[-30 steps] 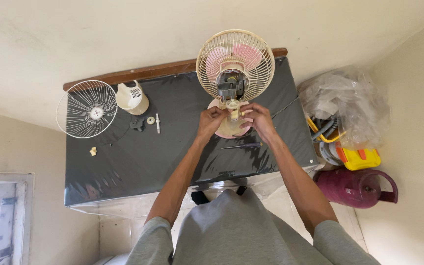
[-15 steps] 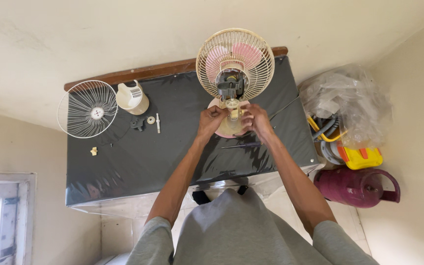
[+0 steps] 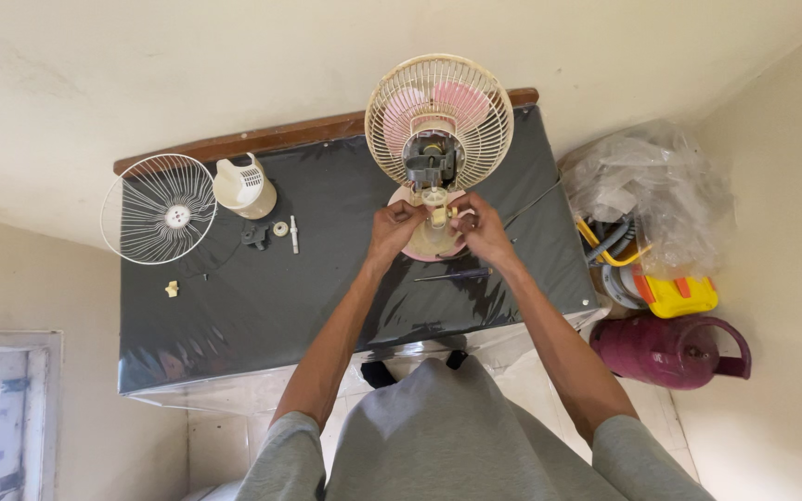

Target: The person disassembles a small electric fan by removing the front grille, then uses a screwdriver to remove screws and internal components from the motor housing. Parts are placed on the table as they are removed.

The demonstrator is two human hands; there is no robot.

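A small table fan (image 3: 439, 111) with a cream wire guard and pink blades stands on a pink base at the back of the black table (image 3: 327, 288). Its rear cover is off, so the grey motor (image 3: 431, 162) shows. My left hand (image 3: 395, 228) and my right hand (image 3: 481, 226) both pinch the cream neck of the fan stand (image 3: 435, 206), just below the motor. A thin dark screwdriver (image 3: 457, 275) lies on the table under my right wrist.
At the table's left end lie the loose front wire guard (image 3: 158, 209), a cream motor cover (image 3: 244, 185), a dark part, a washer, a small white shaft (image 3: 294, 233) and a cream knob (image 3: 172, 289). On the right floor sit plastic bags, a yellow case and a maroon gas cylinder (image 3: 675, 351).
My right hand has shifted slightly in toward the fan neck. The view has drifted a little, and both hands stay on the stand.
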